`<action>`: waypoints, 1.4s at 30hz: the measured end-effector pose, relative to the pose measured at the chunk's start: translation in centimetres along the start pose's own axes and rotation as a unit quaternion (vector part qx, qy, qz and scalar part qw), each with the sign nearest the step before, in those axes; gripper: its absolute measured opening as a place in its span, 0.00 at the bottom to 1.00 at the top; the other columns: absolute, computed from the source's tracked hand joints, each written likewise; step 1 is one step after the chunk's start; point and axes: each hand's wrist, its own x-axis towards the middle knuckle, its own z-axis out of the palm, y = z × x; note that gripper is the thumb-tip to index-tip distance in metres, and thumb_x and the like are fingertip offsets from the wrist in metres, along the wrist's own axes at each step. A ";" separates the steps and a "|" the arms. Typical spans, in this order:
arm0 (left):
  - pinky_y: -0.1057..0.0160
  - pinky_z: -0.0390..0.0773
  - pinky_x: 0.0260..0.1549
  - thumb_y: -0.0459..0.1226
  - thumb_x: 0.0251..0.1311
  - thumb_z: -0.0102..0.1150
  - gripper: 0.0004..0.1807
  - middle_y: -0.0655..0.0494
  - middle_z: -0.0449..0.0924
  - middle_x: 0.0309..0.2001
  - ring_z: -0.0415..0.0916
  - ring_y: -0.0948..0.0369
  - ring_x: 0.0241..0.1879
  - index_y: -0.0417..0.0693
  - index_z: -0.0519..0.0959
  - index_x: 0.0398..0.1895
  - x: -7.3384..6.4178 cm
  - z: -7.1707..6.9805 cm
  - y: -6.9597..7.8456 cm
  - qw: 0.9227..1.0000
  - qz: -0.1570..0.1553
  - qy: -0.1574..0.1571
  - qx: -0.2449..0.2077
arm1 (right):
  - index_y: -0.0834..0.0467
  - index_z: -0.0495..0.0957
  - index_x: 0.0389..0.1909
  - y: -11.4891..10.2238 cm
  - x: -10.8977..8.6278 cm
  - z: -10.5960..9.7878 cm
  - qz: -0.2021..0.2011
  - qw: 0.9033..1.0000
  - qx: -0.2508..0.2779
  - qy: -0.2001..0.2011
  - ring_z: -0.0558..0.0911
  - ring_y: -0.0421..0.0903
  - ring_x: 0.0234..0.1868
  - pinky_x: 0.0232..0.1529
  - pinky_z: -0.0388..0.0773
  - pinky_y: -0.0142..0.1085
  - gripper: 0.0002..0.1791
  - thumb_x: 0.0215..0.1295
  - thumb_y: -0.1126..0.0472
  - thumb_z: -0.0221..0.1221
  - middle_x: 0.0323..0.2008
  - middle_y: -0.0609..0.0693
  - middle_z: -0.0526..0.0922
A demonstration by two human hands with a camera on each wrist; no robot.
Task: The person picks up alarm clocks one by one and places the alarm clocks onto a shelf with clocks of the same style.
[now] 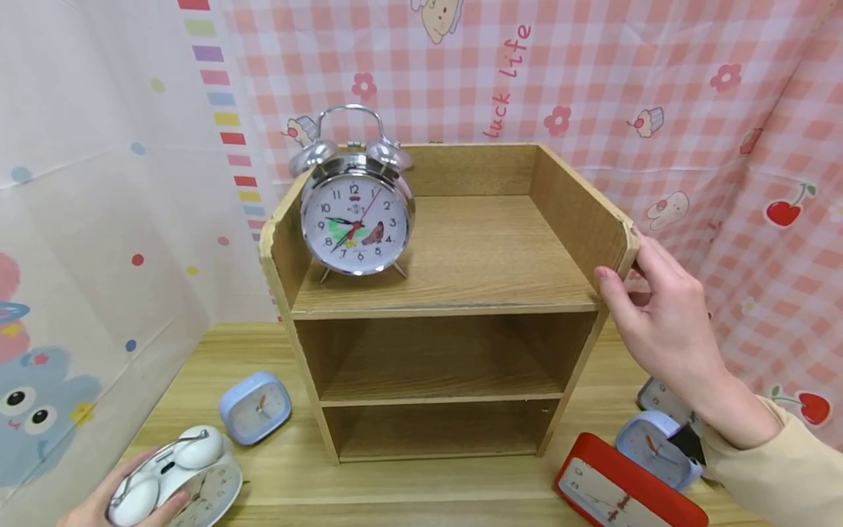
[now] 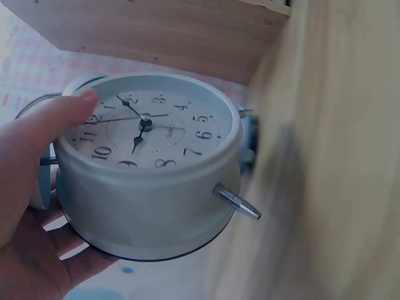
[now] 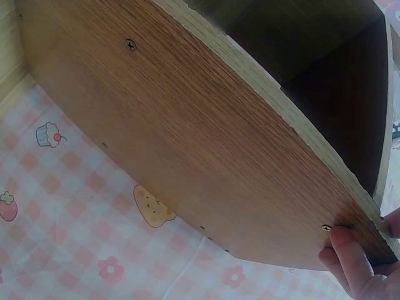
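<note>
My left hand (image 1: 92,503) holds a white twin-bell alarm clock (image 1: 214,489) low at the front left. In the left wrist view the thumb lies over the rim of its face, and the other fingers pass beneath its back. At the right, my right hand (image 1: 678,315) grips the top front edge of a wooden shelf (image 1: 435,310), thumb inside and fingers on the outer side panel (image 3: 187,125). On the left of the shelf's top board stands a silver twin-bell alarm clock (image 1: 358,234), upright and facing me.
A small blue clock (image 1: 255,408) lies on the wooden table (image 1: 395,498) left of the shelf. To the right are a red rectangular clock (image 1: 626,490), another blue clock (image 1: 648,446) and a dark-framed clock (image 1: 661,399) partly hidden by my forearm. Patterned cloth (image 1: 461,73) hangs behind.
</note>
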 end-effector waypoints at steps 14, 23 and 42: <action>0.74 0.68 0.23 0.49 0.39 0.89 0.41 0.54 0.92 0.37 0.69 0.82 0.25 0.54 0.83 0.62 -2.2 -1.4 4.1 0.991 0.131 0.011 -0.033 | 0.70 0.81 0.54 0.0 0.1 0.2 -0.007 1.000 -0.003 0.004 0.75 0.19 0.44 0.44 0.72 0.08 0.14 0.70 0.72 0.61 0.49 0.62 0.84; 0.85 0.69 0.34 0.35 0.28 0.91 0.43 0.97 0.74 0.42 0.73 0.87 0.35 0.52 0.85 0.58 -3.3 -0.7 5.8 0.951 0.290 0.015 -0.105 | 0.69 0.81 0.56 0.0 0.0 0.2 -0.006 1.000 -0.004 0.008 0.75 0.19 0.42 0.44 0.72 0.08 0.15 0.70 0.72 0.61 0.46 0.60 0.83; 0.80 0.77 0.40 0.39 0.33 0.91 0.44 0.71 0.87 0.49 0.82 0.77 0.40 0.42 0.81 0.61 -4.4 1.1 12.5 0.809 0.540 -0.063 -0.224 | 0.69 0.81 0.54 0.1 0.0 0.1 -0.007 1.000 -0.012 0.008 0.75 0.18 0.43 0.44 0.71 0.08 0.14 0.70 0.71 0.60 0.45 0.61 0.84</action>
